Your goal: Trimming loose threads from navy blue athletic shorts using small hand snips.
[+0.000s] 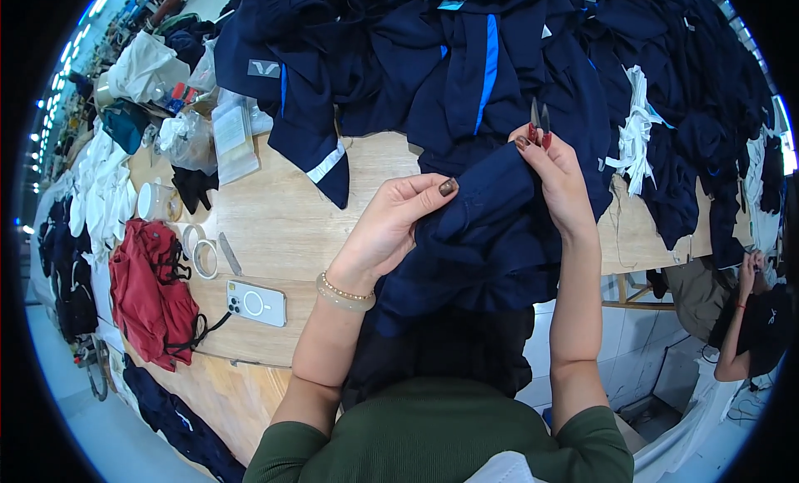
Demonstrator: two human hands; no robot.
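Observation:
A navy blue garment (483, 225) hangs between my two hands, its lower folds over the table's front edge and my lap. My left hand (391, 221) is closed on its left side, thumb pressed on the cloth. On the other side, my right hand (562, 179) pinches the garment's upper edge under the thumb. That same hand also holds small red-handled scissors (540, 121), their blades pointing up and away from me. Most of the scissors' handle is hidden by the fingers.
Navy garments (399, 58) with blue strips pile along the far side. White scraps (637, 133) lie at right. To the left are a phone (256, 303), tape rolls (205, 258), a red drawstring bag (154, 296) and plastic bags (187, 141). Another person (753, 325) sits at far right.

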